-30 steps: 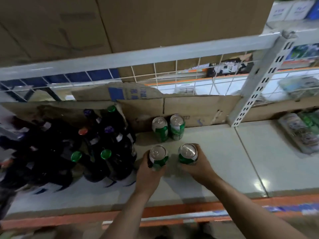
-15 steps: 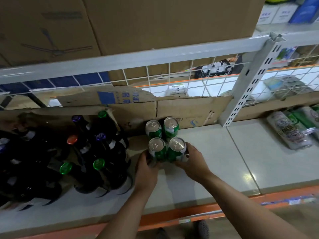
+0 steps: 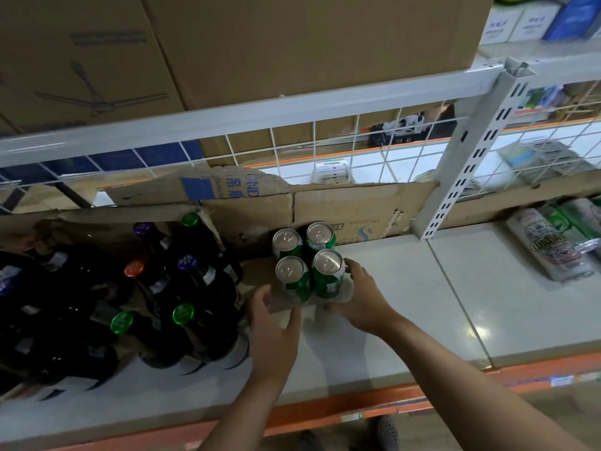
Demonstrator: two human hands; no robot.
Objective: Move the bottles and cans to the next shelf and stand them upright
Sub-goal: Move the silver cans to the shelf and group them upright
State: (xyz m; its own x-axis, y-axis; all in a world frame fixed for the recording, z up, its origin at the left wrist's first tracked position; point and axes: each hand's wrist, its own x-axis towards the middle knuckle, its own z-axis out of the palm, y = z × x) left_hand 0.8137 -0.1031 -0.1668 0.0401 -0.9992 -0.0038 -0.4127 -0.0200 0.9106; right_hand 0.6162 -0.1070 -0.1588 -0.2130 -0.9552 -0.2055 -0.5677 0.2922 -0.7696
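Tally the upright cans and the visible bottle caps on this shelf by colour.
Green cans: 4
Green bottle caps: 3
Purple bottle caps: 2
Orange bottle cap: 1
Total: 10
Caps in the dark far-left corner cannot be made out.

Left hand (image 3: 273, 323) is letting go of the front-left can (image 3: 292, 278) and drawing back; right hand (image 3: 364, 297) is still cupping the front-right can (image 3: 328, 271), both now against the back pair (image 3: 287, 239).
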